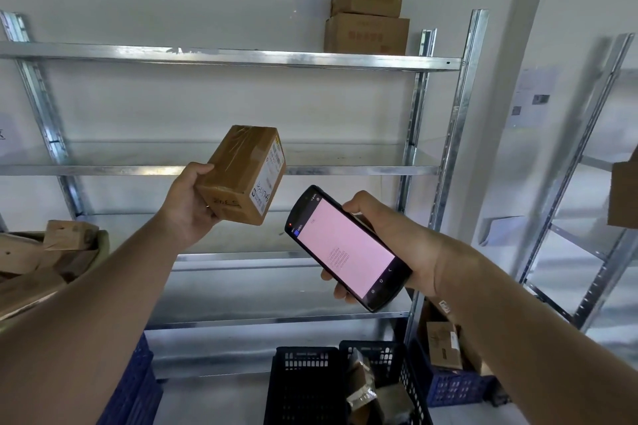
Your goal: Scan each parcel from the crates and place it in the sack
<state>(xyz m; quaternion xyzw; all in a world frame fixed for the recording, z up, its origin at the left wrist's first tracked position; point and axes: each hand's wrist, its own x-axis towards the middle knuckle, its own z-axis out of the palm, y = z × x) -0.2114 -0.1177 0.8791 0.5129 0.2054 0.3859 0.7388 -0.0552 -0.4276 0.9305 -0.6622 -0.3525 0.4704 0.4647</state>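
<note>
My left hand [193,203] grips a small brown cardboard parcel [243,172] from below, tilted, with its white shipping label facing right. Just right of it, my right hand [390,245] holds a black handheld scanner [345,247] with a lit pink screen, its top end aimed toward the parcel's label. Low in the view stand dark plastic crates [303,383], one with wrapped parcels [366,390] inside. At the left edge an open sack [100,248] holds several cardboard parcels [69,235].
A metal shelving rack [241,59] fills the wall ahead, with two stacked cardboard boxes [367,10] on its top shelf. A blue crate [452,386] with boxes sits low right, another blue crate [138,390] low left. A second rack [587,217] stands at right.
</note>
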